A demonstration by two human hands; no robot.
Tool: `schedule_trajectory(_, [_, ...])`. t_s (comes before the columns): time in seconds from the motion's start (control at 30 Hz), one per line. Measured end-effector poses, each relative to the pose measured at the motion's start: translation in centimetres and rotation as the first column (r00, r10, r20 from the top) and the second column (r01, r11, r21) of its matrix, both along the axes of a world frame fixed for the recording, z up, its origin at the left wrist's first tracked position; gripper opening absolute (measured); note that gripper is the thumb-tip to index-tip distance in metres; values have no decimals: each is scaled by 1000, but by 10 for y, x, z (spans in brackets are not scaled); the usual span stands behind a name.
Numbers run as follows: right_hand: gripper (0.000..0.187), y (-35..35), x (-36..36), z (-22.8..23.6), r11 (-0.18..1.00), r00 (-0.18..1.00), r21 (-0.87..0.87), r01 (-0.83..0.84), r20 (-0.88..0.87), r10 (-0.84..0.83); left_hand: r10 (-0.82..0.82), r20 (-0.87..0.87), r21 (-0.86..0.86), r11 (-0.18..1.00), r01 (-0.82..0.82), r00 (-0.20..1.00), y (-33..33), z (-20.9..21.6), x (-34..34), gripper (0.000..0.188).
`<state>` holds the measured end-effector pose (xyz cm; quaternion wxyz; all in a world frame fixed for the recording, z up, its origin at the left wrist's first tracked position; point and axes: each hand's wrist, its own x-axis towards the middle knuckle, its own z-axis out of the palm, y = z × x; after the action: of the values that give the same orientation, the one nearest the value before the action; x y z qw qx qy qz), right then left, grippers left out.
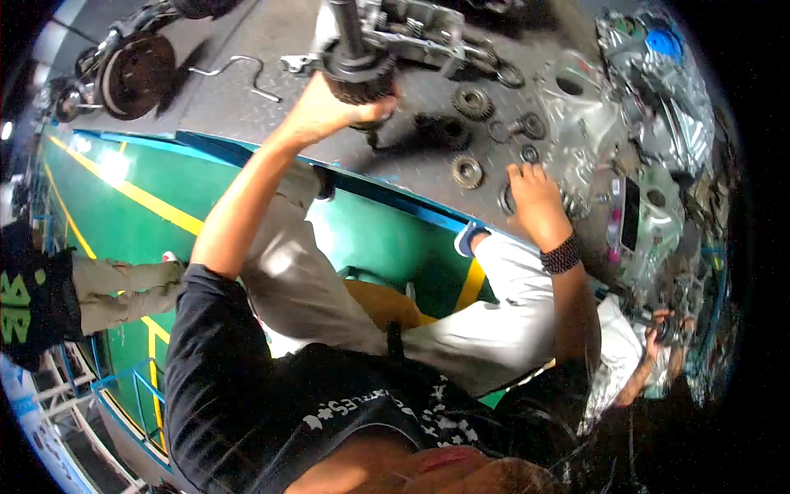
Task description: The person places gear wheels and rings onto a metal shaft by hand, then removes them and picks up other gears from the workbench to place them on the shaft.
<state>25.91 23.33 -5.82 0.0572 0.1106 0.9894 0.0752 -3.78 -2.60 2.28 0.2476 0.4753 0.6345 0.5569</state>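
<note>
My left hand (329, 109) is wrapped round a gear shaft (355, 70), a dark metal shaft with toothed gears, held upright above the bench. Its lower tip points down near the bench's front edge. Farther right, my right hand (539, 202) is low over the bench with its fingers curled down. A dark metal ring (505, 198) shows beside its thumb, partly covered; whether the fingers grip it cannot be made out. Close by lie a brass-coloured gear ring (467, 172), a small ring (529, 154), a dark gear (453, 132) and a larger gear (473, 103).
An open metal housing (420, 33) stands at the back. A bent rod (247, 70) and a round drum (138, 76) lie left. Plastic-wrapped parts (580, 107) and a phone (630, 214) are right. Another person's hands (654, 333) work at lower right; someone stands far left.
</note>
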Motion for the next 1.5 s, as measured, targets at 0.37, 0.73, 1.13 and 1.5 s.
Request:
schedule_trajectory(0.37, [90,39,-1,119,-352,945,-902,-248,-147,-291,10,-107,68,998,-3,994,16,1,2,30])
schedule_trajectory(0.73, [62,55,-2,173,-667,653,-107,-737,-367,-663,108,3,1,994,-108,994,18,-6,3,32])
schedule_trajectory(1.13, [33,104,71,174,-406,302,136,-904,-470,-829,-35,-13,30,999,35,999,12,-3,4,28])
schedule_trajectory(1.5, [41,117,216,152,430,-404,-424,-797,-155,-902,8,32,96,995,-11,999,7,-5,-1,26])
